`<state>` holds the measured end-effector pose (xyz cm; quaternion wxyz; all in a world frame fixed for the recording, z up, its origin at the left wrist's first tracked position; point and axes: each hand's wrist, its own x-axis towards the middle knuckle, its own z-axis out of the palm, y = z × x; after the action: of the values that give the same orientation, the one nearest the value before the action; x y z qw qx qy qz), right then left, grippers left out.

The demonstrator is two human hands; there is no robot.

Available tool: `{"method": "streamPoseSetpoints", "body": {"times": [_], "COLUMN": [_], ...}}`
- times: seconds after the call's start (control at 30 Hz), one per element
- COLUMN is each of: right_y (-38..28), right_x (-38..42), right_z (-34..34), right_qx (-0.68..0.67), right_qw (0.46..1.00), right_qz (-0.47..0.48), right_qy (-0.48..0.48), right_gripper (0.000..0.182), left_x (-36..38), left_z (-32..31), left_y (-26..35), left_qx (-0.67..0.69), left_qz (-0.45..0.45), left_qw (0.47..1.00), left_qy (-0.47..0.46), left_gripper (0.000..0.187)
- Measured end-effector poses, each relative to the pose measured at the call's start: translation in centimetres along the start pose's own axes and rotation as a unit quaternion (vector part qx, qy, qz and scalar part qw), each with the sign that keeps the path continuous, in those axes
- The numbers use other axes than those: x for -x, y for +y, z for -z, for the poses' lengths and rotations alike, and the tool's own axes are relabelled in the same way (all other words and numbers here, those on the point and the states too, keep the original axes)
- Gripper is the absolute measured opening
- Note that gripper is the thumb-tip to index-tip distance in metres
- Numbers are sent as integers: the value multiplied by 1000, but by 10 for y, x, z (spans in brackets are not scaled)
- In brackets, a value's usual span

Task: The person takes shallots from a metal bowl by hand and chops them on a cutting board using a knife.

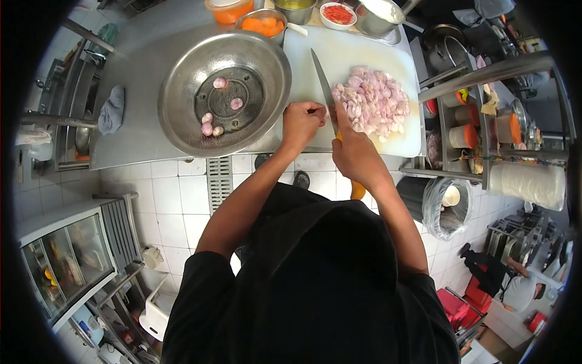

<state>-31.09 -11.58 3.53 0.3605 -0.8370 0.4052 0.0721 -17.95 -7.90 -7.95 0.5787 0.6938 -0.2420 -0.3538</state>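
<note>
My right hand is closed round the yellow handle of a kitchen knife, whose long blade points away from me over the white cutting board. The index finger lies along the blade. Close by on the blade's left side, my left hand is closed with its fingertips pinched together; whatever they hold is hidden. Right of the blade, a heap of peeled, cut shallots covers part of the board. A large steel bowl stands left of the board, with several whole shallots at its bottom.
Along the back stand a bowl of orange pieces, a white bowl of sliced red chillies and metal pots. A grey cloth lies on the steel table's left. A lined bin is below right. Another person is far right.
</note>
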Motion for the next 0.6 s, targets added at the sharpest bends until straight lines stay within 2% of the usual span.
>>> {"method": "streamPoseSetpoints", "body": {"times": [0.27,0.37,0.6], "right_y": [2,20,33], "right_x": [-1,-14,-40], "right_z": [-8,-26,-41], "right_qx": [3,-4,-25], "right_qw": [1000,997,996], "right_qz": [-3,42,42], "right_qy": [7,59,68], "right_gripper": [73,74,76], "left_x": [-2,-3,-5], "left_z": [-1,-1,-2], "left_y": [-3,-5,-10], "left_qx": [20,20,27], "left_qz": [14,15,8], "left_qw": [1000,1000,1000], "left_qy": [-2,-3,0], "left_gripper": [16,15,15]}}
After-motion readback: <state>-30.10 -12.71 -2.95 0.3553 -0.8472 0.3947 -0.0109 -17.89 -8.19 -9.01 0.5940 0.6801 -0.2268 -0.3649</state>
